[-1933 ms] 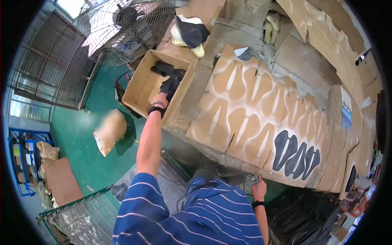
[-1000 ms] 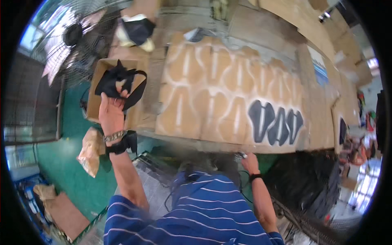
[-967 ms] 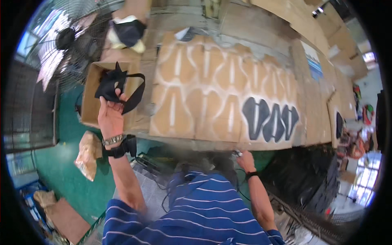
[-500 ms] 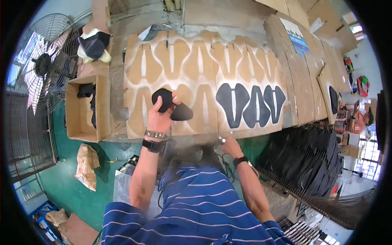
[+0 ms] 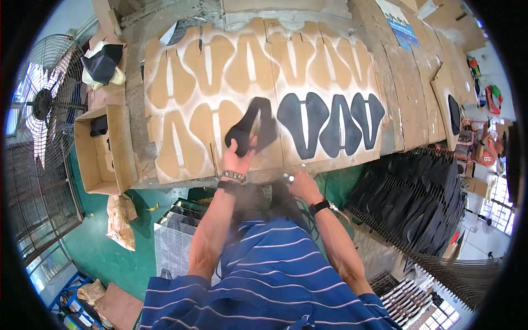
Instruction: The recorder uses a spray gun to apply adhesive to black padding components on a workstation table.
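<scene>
At mid-frame, the left hand (image 5: 237, 161) had its grip clamped on a black forked cutout (image 5: 246, 123) over cardboard (image 5: 211, 63); just below centre, the right hand (image 5: 305, 187) clasped a silver-tipped tool (image 5: 289, 177).

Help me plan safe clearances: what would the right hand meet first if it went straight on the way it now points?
Following its forearm's line, the right hand would probably first meet the near edge of the table, though its height relative to that edge is unclear.
</scene>
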The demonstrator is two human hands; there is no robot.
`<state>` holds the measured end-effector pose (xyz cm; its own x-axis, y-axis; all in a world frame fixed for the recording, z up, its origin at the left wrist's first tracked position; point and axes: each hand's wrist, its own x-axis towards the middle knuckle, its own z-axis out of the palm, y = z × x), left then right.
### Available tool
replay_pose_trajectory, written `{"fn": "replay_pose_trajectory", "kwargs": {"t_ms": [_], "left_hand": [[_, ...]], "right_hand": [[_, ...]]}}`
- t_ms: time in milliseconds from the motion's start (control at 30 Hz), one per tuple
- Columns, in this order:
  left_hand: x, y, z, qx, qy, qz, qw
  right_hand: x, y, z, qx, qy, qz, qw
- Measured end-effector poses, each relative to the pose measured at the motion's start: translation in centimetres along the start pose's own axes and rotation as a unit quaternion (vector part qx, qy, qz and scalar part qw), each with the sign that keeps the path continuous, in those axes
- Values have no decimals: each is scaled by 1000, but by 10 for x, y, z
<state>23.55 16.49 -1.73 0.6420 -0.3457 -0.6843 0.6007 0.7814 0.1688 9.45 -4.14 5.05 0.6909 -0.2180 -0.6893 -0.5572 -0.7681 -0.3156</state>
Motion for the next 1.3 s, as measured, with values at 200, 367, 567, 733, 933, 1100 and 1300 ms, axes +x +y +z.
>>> {"fn": "replay_pose_trajectory", "kwargs": {"t_ms": [200,367,567,733,933,1100,1300], "left_hand": [[-17,-31,-3,167,65,6,984],[-16,-59,-7,153,1,80,985],[-22,-87,15,151,27,110,982],[-12,-100,6,110,46,91,989],[-11,-111,4,154,62,100,981],[-16,-94,3,288,92,21,953],[-30,-34,-1,386,172,19,906]], "right_hand": [[-7,-8,-16,-8,-19,23,1000],[-5,-8,-21,-21,-7,-16,1000],[8,5,-22,-38,-43,-29,998],[7,-2,-33,-39,-72,-15,997],[11,3,-29,-52,-82,-14,995],[10,7,-25,-38,-75,-14,996],[4,7,-17,-39,-37,-19,998]]}}
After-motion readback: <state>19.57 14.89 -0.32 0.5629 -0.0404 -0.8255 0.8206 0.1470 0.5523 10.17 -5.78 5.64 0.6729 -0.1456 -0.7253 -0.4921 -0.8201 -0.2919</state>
